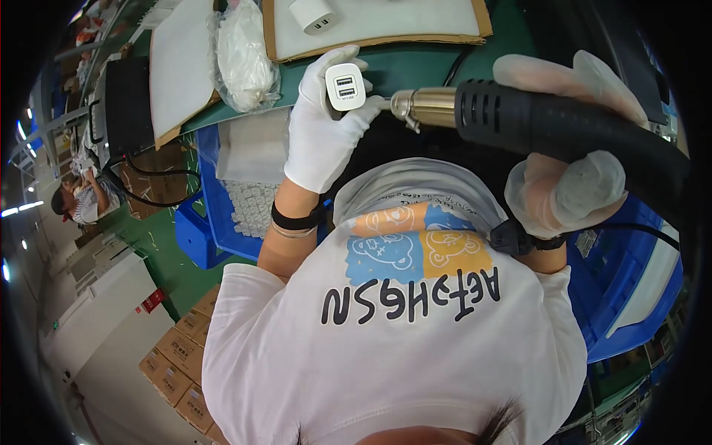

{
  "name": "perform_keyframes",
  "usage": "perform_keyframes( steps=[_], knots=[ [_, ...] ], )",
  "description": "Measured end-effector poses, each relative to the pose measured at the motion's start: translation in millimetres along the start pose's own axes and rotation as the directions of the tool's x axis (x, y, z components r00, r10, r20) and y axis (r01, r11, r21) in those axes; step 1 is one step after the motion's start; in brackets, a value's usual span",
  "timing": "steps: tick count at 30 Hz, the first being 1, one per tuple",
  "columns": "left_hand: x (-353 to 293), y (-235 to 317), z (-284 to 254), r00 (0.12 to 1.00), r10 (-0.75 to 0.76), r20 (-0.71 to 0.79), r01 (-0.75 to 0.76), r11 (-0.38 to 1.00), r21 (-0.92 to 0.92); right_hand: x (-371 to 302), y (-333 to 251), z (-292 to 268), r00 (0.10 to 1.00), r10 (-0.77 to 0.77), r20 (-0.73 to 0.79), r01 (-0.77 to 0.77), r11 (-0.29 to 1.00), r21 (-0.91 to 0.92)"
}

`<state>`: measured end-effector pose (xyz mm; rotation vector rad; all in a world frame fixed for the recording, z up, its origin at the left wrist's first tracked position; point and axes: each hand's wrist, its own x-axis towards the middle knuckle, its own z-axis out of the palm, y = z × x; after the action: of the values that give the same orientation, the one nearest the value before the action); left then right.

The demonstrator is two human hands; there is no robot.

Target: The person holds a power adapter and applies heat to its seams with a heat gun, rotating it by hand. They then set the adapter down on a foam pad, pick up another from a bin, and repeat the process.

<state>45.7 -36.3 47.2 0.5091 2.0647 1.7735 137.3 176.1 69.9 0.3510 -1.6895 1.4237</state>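
In my left hand [320, 137], which wears a white glove, is a white two-port USB charger [345, 87]. My fingers are closed round its sides, and the port end shows. My right hand [552, 196], in pale translucent coverings, is wrapped round the black body of a heat gun [512, 115]. The gun's metal nozzle points left at the charger and ends close to my left fingertips; whether it touches them I cannot tell. A second white charger [313, 16] lies on a white, cardboard-edged tray [415, 21] beyond my hands.
A clear plastic bag [246, 59] and another white board [182, 74] lie on the green bench, left of the tray. Below, a blue bin [210, 178] holds many small white pieces. Another blue bin [638, 297] stands right. Cartons [178, 356] are stacked left; a person [85, 194] is farther off.
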Motion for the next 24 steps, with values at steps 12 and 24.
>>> perform_keyframes(
  steps=[12, 24],
  knots=[
    [1, 0, -3, 0.998, -0.006, 0.065, 0.021, 0.973, -0.232, -2, -10, 6, 0.986, 0.098, -0.133, -0.122, 0.974, -0.191],
    [2, -3, 3, 0.998, 0.06, -0.005, -0.06, 0.995, -0.079, -1, -12, 4, 0.982, 0.113, -0.152, -0.145, 0.965, -0.219]
  ],
)
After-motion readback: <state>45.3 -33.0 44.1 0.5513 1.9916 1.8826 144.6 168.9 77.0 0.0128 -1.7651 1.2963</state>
